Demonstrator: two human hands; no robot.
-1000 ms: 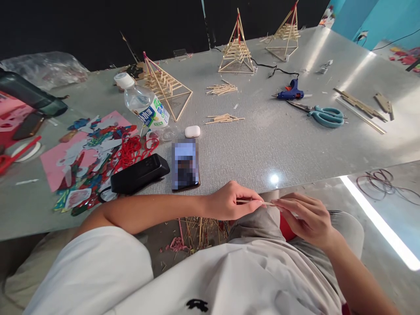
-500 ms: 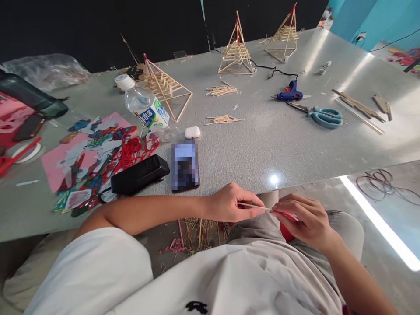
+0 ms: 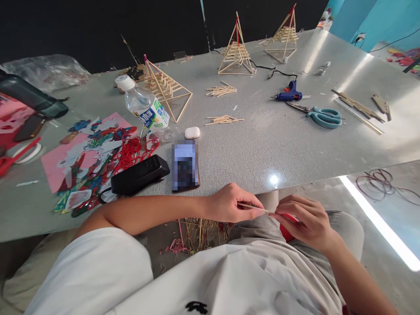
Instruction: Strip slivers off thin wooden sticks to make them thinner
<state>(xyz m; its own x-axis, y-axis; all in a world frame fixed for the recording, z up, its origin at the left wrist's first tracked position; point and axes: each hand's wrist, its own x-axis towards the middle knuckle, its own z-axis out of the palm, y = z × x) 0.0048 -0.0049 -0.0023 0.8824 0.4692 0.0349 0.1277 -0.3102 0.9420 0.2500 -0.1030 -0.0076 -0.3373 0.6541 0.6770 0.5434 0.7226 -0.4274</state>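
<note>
Over my lap, just off the table's near edge, my left hand [image 3: 234,203] is closed in a pinch on a thin wooden stick [image 3: 251,206]. The stick slants to the right, toward my right hand [image 3: 300,216], whose thumb and fingers are closed at its far end. Part of a red thing [image 3: 288,227] shows beneath and between the right fingers; I cannot tell what it is. Nearest on the table lie a phone [image 3: 185,166] with a blurred screen and a black device [image 3: 140,175].
Three stick pyramids [image 3: 235,57] stand at the back. Short stick piles [image 3: 225,119], a blue glue gun [image 3: 290,92], scissors [image 3: 324,117] and wood strips [image 3: 359,105] lie on the table. At left are a bottle [image 3: 144,105], red cord [image 3: 129,151] and colourful scraps [image 3: 88,164]. Sticks [image 3: 200,234] sit below the edge.
My right fingers have shifted slightly at the stick's end, and less red shows between them. My left hand keeps its hold almost unmoved. The table things are unchanged.
</note>
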